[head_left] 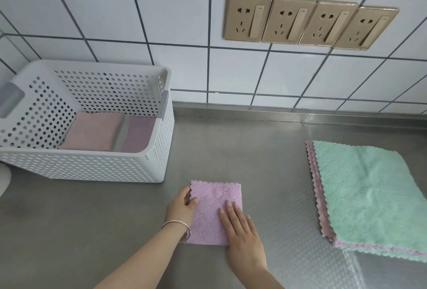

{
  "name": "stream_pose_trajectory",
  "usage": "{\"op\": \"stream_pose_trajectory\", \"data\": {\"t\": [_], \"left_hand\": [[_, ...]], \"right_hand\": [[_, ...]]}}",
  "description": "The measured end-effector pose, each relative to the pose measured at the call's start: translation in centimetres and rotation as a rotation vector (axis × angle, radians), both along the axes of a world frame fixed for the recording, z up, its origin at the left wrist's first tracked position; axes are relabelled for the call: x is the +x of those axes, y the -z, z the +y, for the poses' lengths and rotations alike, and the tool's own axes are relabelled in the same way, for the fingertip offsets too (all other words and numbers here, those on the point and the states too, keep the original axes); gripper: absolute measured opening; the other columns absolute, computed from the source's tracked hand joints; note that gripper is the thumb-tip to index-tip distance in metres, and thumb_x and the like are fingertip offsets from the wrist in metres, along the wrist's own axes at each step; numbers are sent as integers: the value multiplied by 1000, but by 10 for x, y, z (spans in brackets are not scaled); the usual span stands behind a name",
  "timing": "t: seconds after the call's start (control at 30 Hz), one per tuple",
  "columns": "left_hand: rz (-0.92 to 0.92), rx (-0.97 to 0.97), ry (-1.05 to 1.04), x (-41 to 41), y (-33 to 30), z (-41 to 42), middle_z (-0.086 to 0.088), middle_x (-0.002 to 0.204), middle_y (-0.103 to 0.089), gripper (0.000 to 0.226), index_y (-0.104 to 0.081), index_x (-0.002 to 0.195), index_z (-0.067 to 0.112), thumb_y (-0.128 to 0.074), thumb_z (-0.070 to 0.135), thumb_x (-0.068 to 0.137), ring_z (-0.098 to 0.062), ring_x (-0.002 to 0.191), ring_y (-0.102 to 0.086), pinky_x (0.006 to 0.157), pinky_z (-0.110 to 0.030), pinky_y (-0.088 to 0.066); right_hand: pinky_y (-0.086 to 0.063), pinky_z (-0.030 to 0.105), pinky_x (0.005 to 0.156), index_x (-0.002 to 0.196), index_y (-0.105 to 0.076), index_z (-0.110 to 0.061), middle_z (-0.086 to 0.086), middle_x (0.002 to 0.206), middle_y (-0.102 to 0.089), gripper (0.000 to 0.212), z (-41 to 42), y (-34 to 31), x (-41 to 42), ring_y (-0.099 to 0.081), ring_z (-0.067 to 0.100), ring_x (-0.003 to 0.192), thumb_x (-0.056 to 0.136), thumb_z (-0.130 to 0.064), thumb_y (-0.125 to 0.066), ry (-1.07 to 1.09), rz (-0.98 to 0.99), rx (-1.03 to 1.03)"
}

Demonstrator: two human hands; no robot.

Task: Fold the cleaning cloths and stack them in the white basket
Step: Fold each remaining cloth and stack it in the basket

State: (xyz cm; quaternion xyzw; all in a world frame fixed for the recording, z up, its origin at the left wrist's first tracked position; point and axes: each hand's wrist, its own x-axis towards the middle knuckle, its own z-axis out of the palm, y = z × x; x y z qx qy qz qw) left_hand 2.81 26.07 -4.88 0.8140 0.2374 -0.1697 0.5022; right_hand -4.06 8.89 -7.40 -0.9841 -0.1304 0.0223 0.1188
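A folded lilac cloth [213, 205] lies on the steel counter in front of me. My left hand [182, 208] grips its left edge, thumb on top and fingers curled at the side. My right hand [242, 235] lies flat on the cloth's right half with straight fingers. The white perforated basket [147, 164] stands at the left and holds a folded pink cloth [92, 134] and a folded purple cloth [138, 135] side by side. At the right, a stack of unfolded cloths lies flat, a green one [374, 198] on top.
The steel counter [242, 145] runs back to a white tiled wall with a row of gold sockets [309, 23]. A white rounded object [3, 178] shows at the far left edge beside the basket.
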Motion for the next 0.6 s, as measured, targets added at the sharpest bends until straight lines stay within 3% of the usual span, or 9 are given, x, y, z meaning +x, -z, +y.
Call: {"op": "stream_pose_trajectory", "data": {"t": [0.13,0.3,0.43,0.5,0.6], "left_hand": [[6,52,-13,4,2,1,-3,116,-66,36,-57,122,14,-61,14,86,-14,101,-61,84,-19,-39],[7,97,-29,4,-6,3,0,111,-67,35,-59,120,19,-63,21,85,-18,101,-62,88,-25,-43],[27,25,-72,-3,-5,15,3,112,-67,31,-60,116,28,-53,20,87,-25,101,-63,91,-34,-50],[42,-35,-58,-8,-1,21,-1,103,-69,36,-58,117,32,-56,17,84,-26,95,-65,88,-42,-53],[48,-20,9,-13,-1,26,-1,88,-69,38,-56,115,29,-65,13,82,-20,76,-63,83,-38,-54]], "right_hand": [[-7,36,111,149,-11,-18,1,156,-7,85,0,6,2,-3,19,145,66,-15,-28,-39,7,-36],[-10,40,111,149,-11,-19,-1,157,-9,84,-4,7,5,-8,21,142,67,-15,-26,-84,5,-78],[-6,37,111,142,-32,-19,0,148,-32,75,-5,4,7,6,19,145,68,-13,-26,-102,-6,-88],[-6,37,111,138,-38,-20,1,146,-35,71,-5,4,8,7,19,145,68,-12,-26,-109,-17,-83],[-6,36,110,137,-39,-21,-1,149,-30,69,-4,4,8,8,18,145,69,-12,-27,-111,-35,-76]]}}
